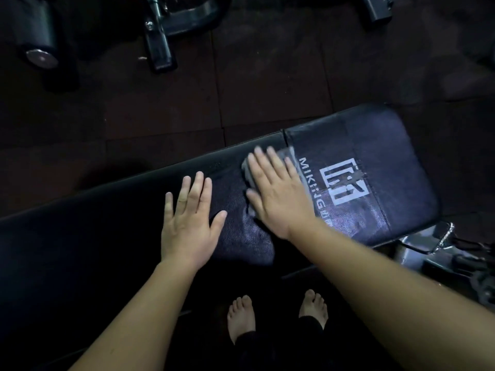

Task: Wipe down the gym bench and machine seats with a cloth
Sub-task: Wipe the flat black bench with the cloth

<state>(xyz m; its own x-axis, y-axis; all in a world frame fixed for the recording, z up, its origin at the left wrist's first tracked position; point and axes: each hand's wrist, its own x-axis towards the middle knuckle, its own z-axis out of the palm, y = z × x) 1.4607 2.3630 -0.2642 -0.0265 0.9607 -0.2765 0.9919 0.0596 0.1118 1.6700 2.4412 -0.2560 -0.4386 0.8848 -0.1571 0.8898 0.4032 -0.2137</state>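
A long black bench [375,145] runs across a dark floor [267,76] made of big square mats. The wide end of the bench, on the right, has a white sign and letters [345,183]. The left hand [191,223] lies flat on the bench, fingers spread, holding nothing. The right hand [278,194] is flat too, fingers straight, pressing down on a grey cloth [247,172]. The cloth sits on the bench by the seam, just beside the letters. Most of it is hidden under the blurry hand. Dark machine legs [158,46] are cut off at the top. A shiny metal handle [428,242] pokes out under the bench. Two bare feet [241,317] stand below.
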